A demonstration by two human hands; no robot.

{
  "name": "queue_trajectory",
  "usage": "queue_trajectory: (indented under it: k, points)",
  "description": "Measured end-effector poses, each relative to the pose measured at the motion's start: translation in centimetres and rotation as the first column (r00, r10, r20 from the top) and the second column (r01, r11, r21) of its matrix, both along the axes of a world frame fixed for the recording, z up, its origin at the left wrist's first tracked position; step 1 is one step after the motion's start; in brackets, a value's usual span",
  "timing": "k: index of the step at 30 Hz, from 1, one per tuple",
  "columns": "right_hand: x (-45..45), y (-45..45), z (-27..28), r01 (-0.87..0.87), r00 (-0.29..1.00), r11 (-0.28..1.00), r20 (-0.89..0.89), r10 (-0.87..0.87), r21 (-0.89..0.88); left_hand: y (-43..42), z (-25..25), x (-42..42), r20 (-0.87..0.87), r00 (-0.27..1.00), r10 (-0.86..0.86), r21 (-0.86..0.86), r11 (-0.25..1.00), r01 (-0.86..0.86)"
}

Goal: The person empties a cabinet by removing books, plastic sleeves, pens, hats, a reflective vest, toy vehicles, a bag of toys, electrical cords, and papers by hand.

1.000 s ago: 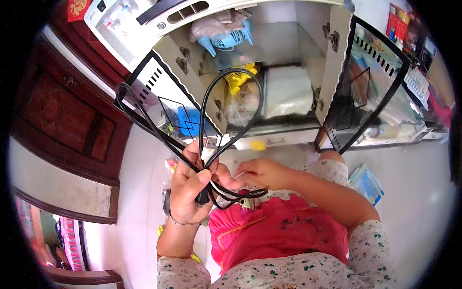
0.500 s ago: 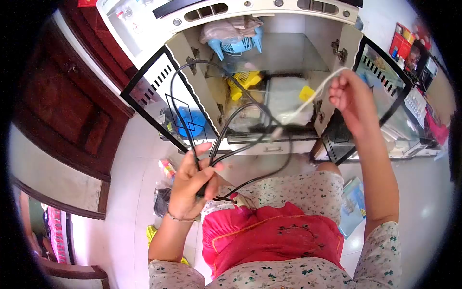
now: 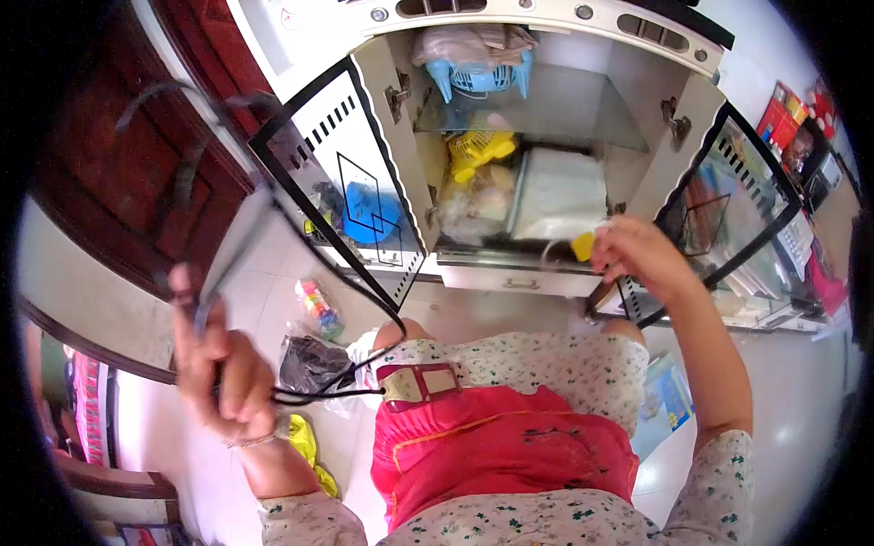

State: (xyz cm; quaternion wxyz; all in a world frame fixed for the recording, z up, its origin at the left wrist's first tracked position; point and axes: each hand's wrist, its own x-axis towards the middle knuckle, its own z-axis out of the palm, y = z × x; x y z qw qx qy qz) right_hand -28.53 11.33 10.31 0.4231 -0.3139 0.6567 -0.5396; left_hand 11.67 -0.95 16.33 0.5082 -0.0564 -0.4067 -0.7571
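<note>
My left hand (image 3: 221, 373), at the left, is closed around a black cable (image 3: 341, 264). The cable's upper loops are blurred by motion, and its lower strands run right to the red and beige piece (image 3: 420, 383) on my lap. My right hand (image 3: 633, 255) is raised before the open cabinet, fingers pinched at the end of a thin white cable (image 3: 548, 250), which is blurred. A small yellow piece (image 3: 584, 246) shows right beside those fingertips.
An open cabinet (image 3: 523, 278) with glass doors holds a blue plastic item (image 3: 481, 80), a yellow item (image 3: 478, 150) and a white package (image 3: 562, 193). On the floor are a black bag (image 3: 312, 366), colourful toys (image 3: 319, 309), yellow cloth (image 3: 309, 450) and a blue packet (image 3: 666, 400).
My left hand has swung left with the black cable. My right hand first rose right with the white cable, then dropped a little. The two cables are now apart, and the view has shifted.
</note>
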Motion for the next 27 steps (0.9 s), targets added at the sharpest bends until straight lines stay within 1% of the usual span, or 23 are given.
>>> queue_trajectory:
  k: [1, 2, 3, 4, 5, 6, 7, 9, 10, 11, 12, 13, 14, 15, 16, 17, 19, 21, 22, 23, 24, 26, 27]
  points:
    - [0.6, -0.3, -0.1, -0.190, 0.981, 0.981, -0.030, 0.191, 0.023, 0.3, 0.8, 0.5, -0.061, 0.998, 0.012, -0.028, 1.000, -0.014]
    - [1.1, -0.6, -0.1, -0.374, 0.925, 0.926, -0.052, 0.376, 0.053, 0.5, 1.7, 1.0, -0.123, 0.992, 0.021, -0.055, 0.998, -0.028]
    - [1.3, -1.0, -0.4, -0.377, 0.924, 0.925, -0.054, 0.380, 0.058, 0.8, 2.5, 1.5, -0.185, 0.982, 0.025, -0.082, 0.996, -0.041]
    - [1.5, -1.5, -0.9, -0.573, 0.813, 0.818, -0.086, 0.576, 0.054, 1.0, 3.3, 2.0, -0.186, 0.982, 0.031, -0.136, 0.989, -0.057]
    - [1.8, -2.0, -1.0, -0.741, 0.661, 0.669, -0.118, 0.741, 0.055, 1.1, 4.0, 2.4, -0.186, 0.982, 0.036, -0.191, 0.979, -0.072]
    - [2.5, -2.4, -0.4, -0.750, 0.645, 0.651, -0.094, 0.759, 0.117, 1.4, 4.7, 2.5, -0.176, 0.983, 0.061, -0.210, 0.973, -0.098]
    - [2.3, -3.1, -0.8, -0.752, 0.641, 0.649, -0.097, 0.761, 0.118, 1.6, 5.1, 2.6, -0.166, 0.982, 0.086, -0.230, 0.965, -0.124]
    - [1.1, -6.0, -2.6, -0.665, 0.687, 0.706, -0.171, 0.706, 0.245, 1.7, 5.4, 3.0, -0.141, 0.989, 0.047, -0.220, 0.972, -0.078]
    - [0.2, -7.3, -2.9, -0.504, 0.596, 0.796, -0.533, 0.601, 0.335, 2.3, 5.7, 2.5, -0.122, 0.987, 0.107, -0.138, 0.983, -0.124]
    - [-1.1, -8.7, -3.4, -0.319, 0.375, 0.884, -0.811, 0.448, 0.341, 2.6, 5.9, 2.2, -0.097, 0.982, 0.165, -0.054, 0.984, -0.170]
    - [-3.6, -10.3, -5.1, -0.218, 0.391, 0.960, -0.886, 0.250, 0.175, 2.1, 5.4, 2.6, -0.126, 0.985, 0.121, -0.086, 0.987, -0.133]
    - [-5.6, -11.1, -6.3, -0.116, 0.386, 0.993, -0.921, 0.044, -0.001, 2.0, 5.3, 2.9, -0.126, 0.984, 0.126, -0.083, 0.987, -0.137]
    - [-5.9, -11.0, -6.4, -0.123, 0.384, 0.992, -0.922, 0.050, 0.002, 2.0, 5.0, 3.2, -0.110, 0.981, 0.162, -0.092, 0.981, -0.173]
    - [-5.9, -10.9, -6.4, -0.093, 0.339, 0.996, -0.941, 0.029, -0.002, 1.9, 4.7, 3.6, -0.096, 0.975, 0.200, -0.102, 0.972, -0.210]
    - [-5.7, -10.9, -6.6, -0.063, 0.296, 0.998, -0.955, 0.012, -0.007, 1.6, 4.6, 4.1, -0.075, 0.986, 0.152, -0.123, 0.979, -0.161]
    - [-5.0, -10.3, -7.2, -0.072, 0.300, 0.997, -0.954, 0.022, 0.001, 1.2, 4.4, 4.6, -0.051, 0.993, 0.105, -0.144, 0.983, -0.111]
    - [-2.5, -8.7, -8.8, -0.064, 0.322, 0.950, -0.895, 0.309, 0.305, 1.6, 4.7, 4.4, -0.024, 0.992, 0.128, -0.118, 0.984, -0.130]
    - [0.8, -7.3, -10.8, -0.349, 0.543, 0.852, -0.656, 0.523, 0.391, 2.0, 5.1, 3.0, -0.049, 0.979, 0.200, -0.125, 0.971, -0.205]
    - [3.1, -6.3, -12.3, -0.502, 0.423, 0.785, -0.688, 0.590, 0.364, 1.8, 5.2, 3.1, -0.020, 0.981, 0.194, -0.147, 0.970, -0.195]
    - [5.3, -5.6, -13.4, -0.635, 0.297, 0.698, -0.730, 0.616, 0.331, 1.5, 5.1, 3.0, 0.001, 0.984, 0.180, -0.177, 0.968, -0.177]
    - [7.8, -5.1, -13.7, -0.654, 0.296, 0.680, -0.716, 0.632, 0.331, 1.6, 5.0, 2.5, 0.004, 0.976, 0.216, -0.173, 0.962, -0.212]
    - [12.5, -4.0, -13.4, -0.757, 0.260, 0.555, -0.620, 0.740, 0.344, 1.6, 4.4, 2.4, 0.015, 0.968, 0.252, -0.195, 0.950, -0.244]
    - [13.8, -3.9, -14.3, -0.764, 0.263, 0.547, -0.608, 0.749, 0.343, 1.6, 4.2, 2.5, 0.028, 0.966, 0.256, -0.186, 0.951, -0.247]
